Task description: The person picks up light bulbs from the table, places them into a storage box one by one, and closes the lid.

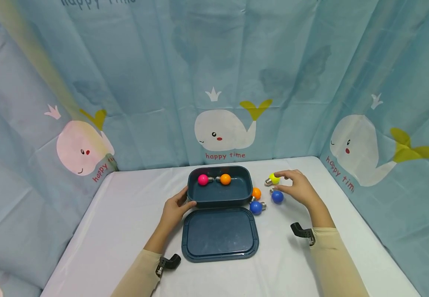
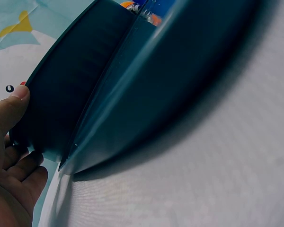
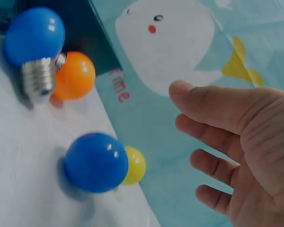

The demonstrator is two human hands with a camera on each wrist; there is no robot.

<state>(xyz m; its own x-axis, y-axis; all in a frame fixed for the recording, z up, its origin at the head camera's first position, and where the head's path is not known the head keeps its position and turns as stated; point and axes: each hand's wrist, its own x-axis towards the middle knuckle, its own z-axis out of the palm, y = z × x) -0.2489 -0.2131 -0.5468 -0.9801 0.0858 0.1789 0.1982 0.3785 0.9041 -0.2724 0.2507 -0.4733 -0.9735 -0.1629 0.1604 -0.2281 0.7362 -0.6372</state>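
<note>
My left hand (image 1: pixel 173 209) grips the left end of a dark blue rectangular box (image 1: pixel 219 203), its thumb on the rim in the left wrist view. Inside the box lie a pink light bulb (image 1: pixel 202 180) and an orange light bulb (image 1: pixel 225 179). Over a yellow light bulb (image 1: pixel 275 178) and a blue light bulb (image 1: pixel 277 197), my right hand (image 1: pixel 297 186) hovers with thumb and fingers apart. The right wrist view shows nothing between those fingers (image 3: pixel 210 165). Another orange bulb (image 1: pixel 257 193) and a second blue bulb (image 1: pixel 256 208) lie against each other beside the box's right end.
A dark blue lid (image 1: pixel 219 234) lies flat in front of the box. White cloth (image 1: pixel 132 214) covers the table. Pale blue curtains with printed whales (image 1: pixel 223 130) hang behind and at both sides.
</note>
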